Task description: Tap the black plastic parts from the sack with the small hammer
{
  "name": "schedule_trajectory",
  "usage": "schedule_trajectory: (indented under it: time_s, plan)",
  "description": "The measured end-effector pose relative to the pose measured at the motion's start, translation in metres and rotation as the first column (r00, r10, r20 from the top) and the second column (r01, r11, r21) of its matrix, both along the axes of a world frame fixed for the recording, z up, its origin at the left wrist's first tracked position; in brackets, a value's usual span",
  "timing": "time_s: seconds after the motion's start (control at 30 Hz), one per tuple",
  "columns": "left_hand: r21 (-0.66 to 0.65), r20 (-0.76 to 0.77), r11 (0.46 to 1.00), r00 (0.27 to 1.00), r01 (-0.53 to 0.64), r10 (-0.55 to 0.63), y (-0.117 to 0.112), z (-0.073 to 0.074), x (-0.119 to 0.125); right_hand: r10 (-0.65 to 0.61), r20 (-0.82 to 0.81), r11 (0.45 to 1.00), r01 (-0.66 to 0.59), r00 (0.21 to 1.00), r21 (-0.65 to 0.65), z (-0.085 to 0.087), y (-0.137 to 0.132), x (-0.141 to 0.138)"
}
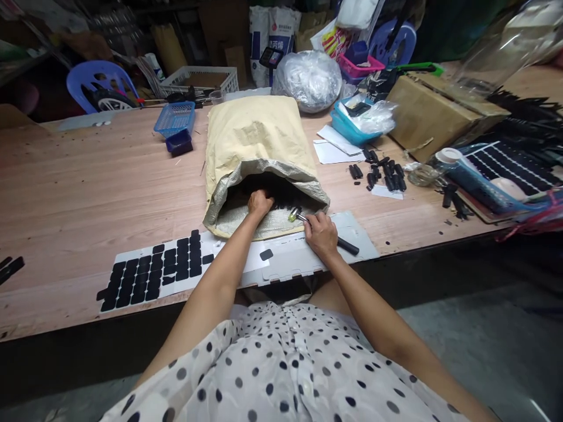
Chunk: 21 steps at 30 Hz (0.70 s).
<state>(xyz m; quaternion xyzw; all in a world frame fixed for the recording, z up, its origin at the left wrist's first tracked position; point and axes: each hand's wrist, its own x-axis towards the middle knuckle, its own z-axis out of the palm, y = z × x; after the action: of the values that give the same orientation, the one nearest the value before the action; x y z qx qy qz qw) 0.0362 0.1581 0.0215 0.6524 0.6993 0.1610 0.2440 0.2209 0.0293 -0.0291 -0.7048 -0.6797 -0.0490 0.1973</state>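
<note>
Beige-yellow sack with a crinkled silver lining [255, 117], lying on the pale wood-grain counter [79, 187], mouth gaping toward the near edge. Dark within, with small black pieces [282, 204] just visible past the lower lip; impossible to count. Left grip [261, 203], a bare hand, at that mouth, fingers curled and partly lost in shadow; no telling whether closed on anything. Right grip [321, 234], also bare, wrapped round a black-handled metal tool with a yellow-green end [348, 245], that end close by the sack's lip.

Probably partway through: sack opened, tool in hand, some black pieces left inside, no finished item evident beside either hand. At the sack's near edge, a flat whitish panel [290, 265], with one loose dark rounded square [266, 254] alongside. Farther left, a white sheet of black rounded squares [144, 266], partly used, judging by bare patches, with plenty left. Well to the right, a cluster of black oblong pieces [389, 171], perhaps done, perhaps waiting. Beyond, a blue mesh basket [176, 116] and a bulging clear plastic bag [308, 82]; rightward, a brown cardboard box [428, 120]
</note>
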Motion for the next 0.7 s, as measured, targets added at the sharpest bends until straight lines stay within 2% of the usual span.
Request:
schedule_trajectory:
  time_s: [0.1, 0.23, 0.3, 0.4, 0.5, 0.7]
  plan:
    - [0.08, 0.043, 0.994, 0.996, 0.07, -0.074, -0.02, -0.001, -0.021, -0.007, 0.001, 1.0, 0.007, 1.0, -0.009, -0.001, 0.0, -0.001]
    - [0.165, 0.184, 0.948, 0.936, 0.273, -0.301, -0.07, -0.004, -0.049, -0.018, 0.005, 1.0, 0.018, 1.0, -0.008, -0.001, 0.001, -0.001]
    - [0.173, 0.197, 0.92, 0.903, 0.352, -0.382, -0.096, -0.008, -0.054, -0.019, 0.004, 1.0, 0.019, 1.0, -0.007, -0.001, 0.002, -0.001]
    - [0.16, 0.163, 0.912, 0.901, 0.378, -0.403, -0.125, -0.017, -0.049, -0.018, -0.001, 1.0, 0.018, 1.0, -0.014, -0.001, 0.003, 0.0]
    - [0.164, 0.115, 0.927, 0.927, 0.336, -0.357, -0.136, -0.025, -0.038, -0.014, -0.003, 1.0, 0.014, 1.0, -0.012, -0.001, 0.003, 0.002]
    - [0.187, 0.084, 0.924, 0.932, 0.332, -0.352, -0.134, -0.031, -0.031, 0.016, -0.016, 1.0, -0.016, 1.0, 0.012, 0.0, 0.006, 0.008]
